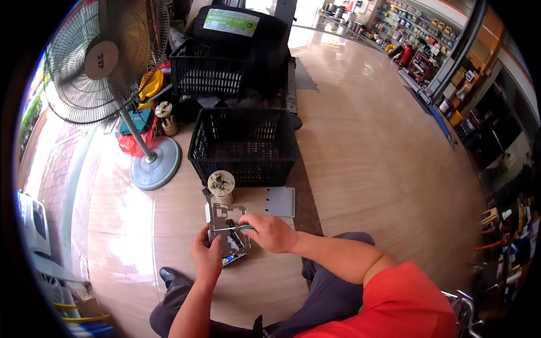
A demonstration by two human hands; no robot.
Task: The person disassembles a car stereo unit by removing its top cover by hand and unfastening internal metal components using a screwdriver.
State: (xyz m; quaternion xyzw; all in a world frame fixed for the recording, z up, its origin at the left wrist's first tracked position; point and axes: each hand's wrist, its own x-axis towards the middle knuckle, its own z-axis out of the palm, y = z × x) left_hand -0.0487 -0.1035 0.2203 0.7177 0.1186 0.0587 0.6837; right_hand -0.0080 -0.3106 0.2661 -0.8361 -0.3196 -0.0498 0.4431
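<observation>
A flat grey electronic unit (pixel 224 213) with cutouts and a dark inner part lies low in front of me, between my legs. At its left edge, my left hand (pixel 206 256) grips the casing with fingers and thumb. My right hand (pixel 273 234) is closed around a screwdriver (pixel 244 227) with a green handle. The screwdriver's thin shaft points left across the unit, its tip near the left edge; whether it sits in a screw is too small to tell. Just beyond the unit stands a cream round-topped cylindrical part (pixel 222 185). A flat grey panel (pixel 280 201) lies to the right.
A black plastic crate (pixel 242 172) stands ahead, with another crate (pixel 211 79) and a tyre (pixel 242 22) behind it. A floor fan (pixel 155 163) is at the left, near a second cylindrical part (pixel 165 118). Tools (pixel 507 242) hang or lie along the right side.
</observation>
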